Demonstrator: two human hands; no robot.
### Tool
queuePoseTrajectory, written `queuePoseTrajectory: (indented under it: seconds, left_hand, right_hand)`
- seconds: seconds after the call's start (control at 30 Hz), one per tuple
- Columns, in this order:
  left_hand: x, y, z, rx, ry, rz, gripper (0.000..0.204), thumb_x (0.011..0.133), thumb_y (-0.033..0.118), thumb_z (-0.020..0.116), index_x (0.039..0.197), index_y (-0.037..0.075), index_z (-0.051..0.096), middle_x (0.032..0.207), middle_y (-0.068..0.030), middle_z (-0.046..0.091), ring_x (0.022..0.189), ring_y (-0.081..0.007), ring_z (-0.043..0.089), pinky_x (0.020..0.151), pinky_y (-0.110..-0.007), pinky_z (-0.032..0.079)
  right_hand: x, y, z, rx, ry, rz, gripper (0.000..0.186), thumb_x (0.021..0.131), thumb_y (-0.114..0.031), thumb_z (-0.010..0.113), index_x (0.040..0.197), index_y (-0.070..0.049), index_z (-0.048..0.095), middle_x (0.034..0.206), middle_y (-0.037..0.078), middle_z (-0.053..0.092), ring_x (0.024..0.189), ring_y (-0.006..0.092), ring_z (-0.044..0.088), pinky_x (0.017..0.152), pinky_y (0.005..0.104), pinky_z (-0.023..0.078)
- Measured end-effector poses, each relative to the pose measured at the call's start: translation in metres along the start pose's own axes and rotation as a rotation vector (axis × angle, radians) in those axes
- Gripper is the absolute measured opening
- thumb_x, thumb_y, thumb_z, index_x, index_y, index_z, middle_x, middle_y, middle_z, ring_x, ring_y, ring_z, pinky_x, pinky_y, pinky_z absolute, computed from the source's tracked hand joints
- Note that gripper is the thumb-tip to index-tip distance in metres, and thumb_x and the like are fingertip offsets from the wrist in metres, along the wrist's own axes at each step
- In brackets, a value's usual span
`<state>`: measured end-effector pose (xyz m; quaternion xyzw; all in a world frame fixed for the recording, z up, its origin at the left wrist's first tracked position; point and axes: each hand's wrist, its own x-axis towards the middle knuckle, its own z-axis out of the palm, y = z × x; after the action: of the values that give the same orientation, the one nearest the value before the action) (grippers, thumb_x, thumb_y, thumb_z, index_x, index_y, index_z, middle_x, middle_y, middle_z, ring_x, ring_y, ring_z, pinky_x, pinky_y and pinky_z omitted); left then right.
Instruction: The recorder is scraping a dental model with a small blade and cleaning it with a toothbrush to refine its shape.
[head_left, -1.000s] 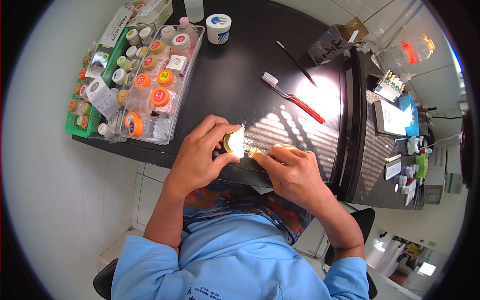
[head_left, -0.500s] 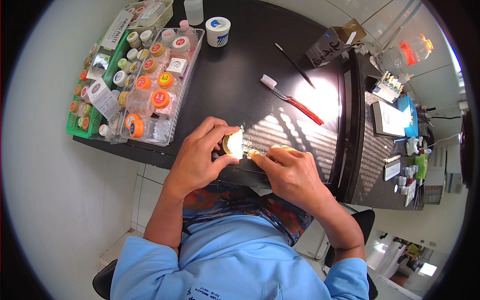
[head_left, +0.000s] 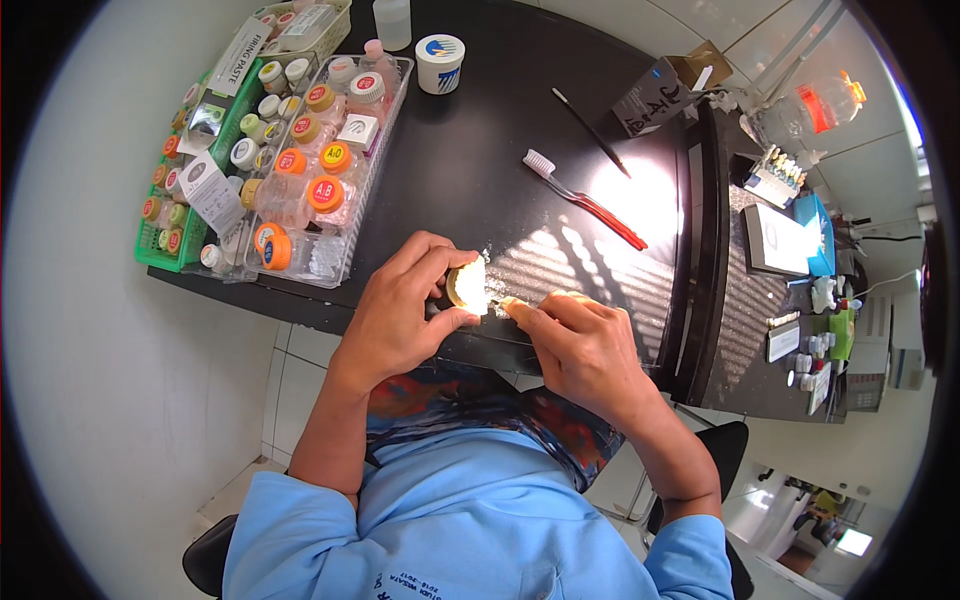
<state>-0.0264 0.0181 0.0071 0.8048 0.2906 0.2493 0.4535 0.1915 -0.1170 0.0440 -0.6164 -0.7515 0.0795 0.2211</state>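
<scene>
While the left hand (head_left: 400, 305) pinches a plaster block (head_left: 467, 287), the right hand (head_left: 580, 342) pinches a small tool (head_left: 496, 304), maybe scraping; the next scrape needs care.

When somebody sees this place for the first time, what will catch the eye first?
Probably the brightly lit pale piece in the left hand, near the front of the dark table. Next, perhaps, the red-handled toothbrush beside a glaring sunlit patch, right of centre, and the clear tray of orange-capped bottles toward upper left.
</scene>
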Motion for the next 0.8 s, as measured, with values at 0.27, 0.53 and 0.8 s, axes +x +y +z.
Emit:
queuePoseTrajectory:
  seconds: [0.27,0.53,0.8]
  left_hand:
    - [0.0004,0.0022,0.0000,0.019,-0.005,0.003,0.059,0.080,0.009,0.093,0.135,0.003,0.072,0.125,-0.0131,0.065,0.096,-0.0267,0.069,0.084,-0.037,0.061]
    - [0.0001,0.0010,0.0000,0.025,-0.002,0.003,0.059,0.080,0.009,0.093,0.135,0.003,0.072,0.125,-0.0129,0.065,0.095,-0.0267,0.069,0.084,-0.037,0.061]
    - [-0.0006,0.0009,0.0021,-0.002,0.014,-0.001,0.063,0.076,0.007,0.095,0.135,0.004,0.074,0.124,-0.0112,0.066,0.092,-0.0198,0.066,0.083,-0.032,0.056]
  right_hand:
    - [0.0006,0.0016,0.0009,-0.026,0.032,-0.056,0.042,0.076,-0.001,0.075,0.116,-0.011,0.077,0.084,0.004,0.059,0.071,0.0250,0.071,0.054,0.0401,0.053]
    - [0.0019,0.0001,-0.0009,-0.027,-0.010,-0.027,0.042,0.078,0.000,0.078,0.118,-0.010,0.081,0.085,0.004,0.063,0.071,0.0249,0.069,0.058,0.0401,0.056]
    - [0.0025,0.0023,-0.0016,-0.032,-0.022,-0.046,0.043,0.078,-0.001,0.077,0.119,-0.011,0.079,0.085,0.004,0.060,0.070,0.0249,0.069,0.056,0.0401,0.054]
